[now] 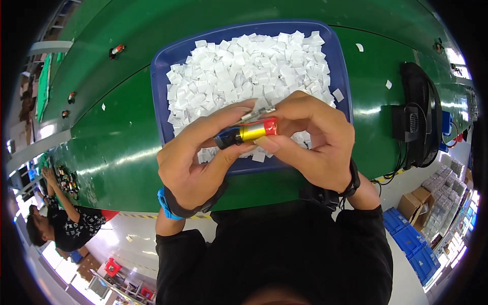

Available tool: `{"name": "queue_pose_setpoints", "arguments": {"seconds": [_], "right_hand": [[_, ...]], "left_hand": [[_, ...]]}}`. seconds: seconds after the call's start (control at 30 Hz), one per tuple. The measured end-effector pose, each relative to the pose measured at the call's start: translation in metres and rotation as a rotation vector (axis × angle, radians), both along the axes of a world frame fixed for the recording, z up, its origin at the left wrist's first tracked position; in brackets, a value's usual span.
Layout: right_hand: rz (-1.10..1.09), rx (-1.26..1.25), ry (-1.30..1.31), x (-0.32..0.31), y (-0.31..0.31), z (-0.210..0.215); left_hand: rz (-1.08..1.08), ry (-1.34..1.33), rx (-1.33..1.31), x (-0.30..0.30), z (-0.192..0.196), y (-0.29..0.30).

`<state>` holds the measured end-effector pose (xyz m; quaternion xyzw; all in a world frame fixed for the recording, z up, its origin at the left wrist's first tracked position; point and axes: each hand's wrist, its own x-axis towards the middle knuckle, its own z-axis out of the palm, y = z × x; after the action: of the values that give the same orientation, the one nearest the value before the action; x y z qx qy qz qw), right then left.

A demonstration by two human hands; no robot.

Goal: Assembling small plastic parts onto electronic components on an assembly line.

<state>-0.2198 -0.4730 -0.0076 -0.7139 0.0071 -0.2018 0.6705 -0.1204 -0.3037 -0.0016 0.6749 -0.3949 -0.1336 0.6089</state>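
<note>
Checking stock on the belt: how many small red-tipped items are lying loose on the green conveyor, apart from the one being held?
3. One red-tipped item lies upper left of the blue tray; two more sit near the belt's left edge. Others may be hidden.

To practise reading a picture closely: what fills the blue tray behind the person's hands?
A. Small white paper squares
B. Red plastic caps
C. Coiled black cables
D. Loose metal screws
A: the blue tray on the green belt is heaped with small white paper squares, while the left hand and right hand together hold a small cylinder with blue, yellow and red bands in front of it.
</note>
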Motion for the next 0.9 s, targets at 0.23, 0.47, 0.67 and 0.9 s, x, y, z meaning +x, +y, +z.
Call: {"name": "queue_pose_setpoints", "arguments": {"seconds": [0.23,0.47,0.67,0.9], "right_hand": [[0.092,0.036,0.159,-0.003,-0.005,0.003],[0.037,0.094,0.107,-0.002,-0.001,-0.003],[0.056,0.125,0.065,0.0,0.001,-0.002],[0.042,0.247,0.297,-0.003,0.002,-0.001]], "left_hand": [[0.029,-0.081,-0.025,0.003,-0.007,0.0],[0.017,0.104,0.026,0.001,-0.005,0.003],[0.012,0.101,0.037,0.0,-0.004,0.004],[0.04,0.037,0.053,0.0,-0.005,0.002]]}}
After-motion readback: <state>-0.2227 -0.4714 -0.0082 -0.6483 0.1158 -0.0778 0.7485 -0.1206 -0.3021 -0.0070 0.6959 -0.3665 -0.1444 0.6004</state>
